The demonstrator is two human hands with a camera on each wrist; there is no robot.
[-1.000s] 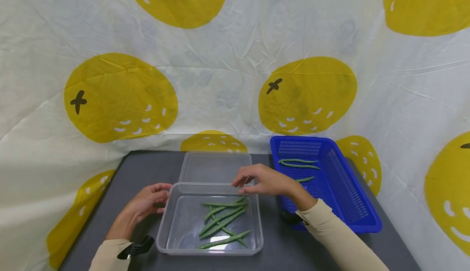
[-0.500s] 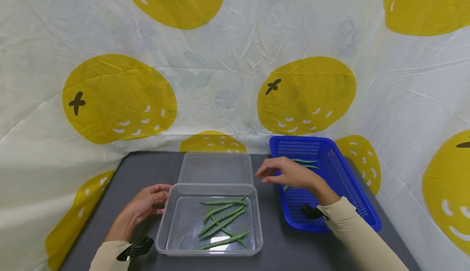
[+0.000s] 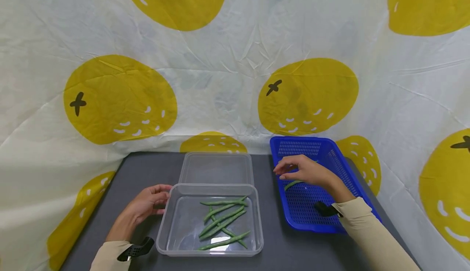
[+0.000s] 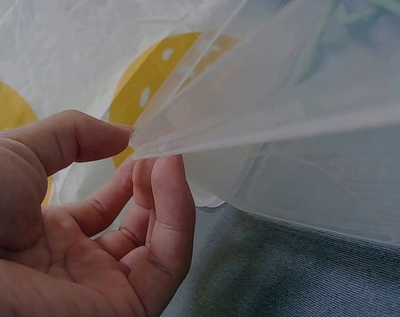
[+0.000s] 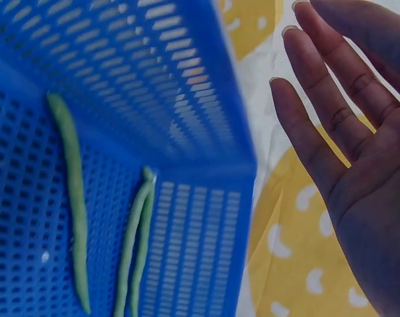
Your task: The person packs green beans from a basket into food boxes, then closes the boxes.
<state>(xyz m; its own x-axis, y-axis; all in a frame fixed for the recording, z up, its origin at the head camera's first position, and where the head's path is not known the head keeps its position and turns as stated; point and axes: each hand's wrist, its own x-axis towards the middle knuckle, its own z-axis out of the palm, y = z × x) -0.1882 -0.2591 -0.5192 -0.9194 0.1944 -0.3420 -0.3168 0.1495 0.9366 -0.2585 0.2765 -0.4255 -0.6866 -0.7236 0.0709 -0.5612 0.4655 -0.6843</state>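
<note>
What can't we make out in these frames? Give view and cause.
Head: much of the basket beans, covered by the right hand.
Left wrist: the container beans, blurred behind the translucent wall of the clear container; no reliable count from that view.
Right wrist: lower ends of the paired beans, cut off by the bottom edge.
Right wrist: the rest of the blue basket, cut off by the frame edges.

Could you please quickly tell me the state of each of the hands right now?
Left hand: pinching the clear rectangular plastic container by its rim.
Right hand: open, holding nothing, near the blue rectangular perforated plastic basket.
</note>
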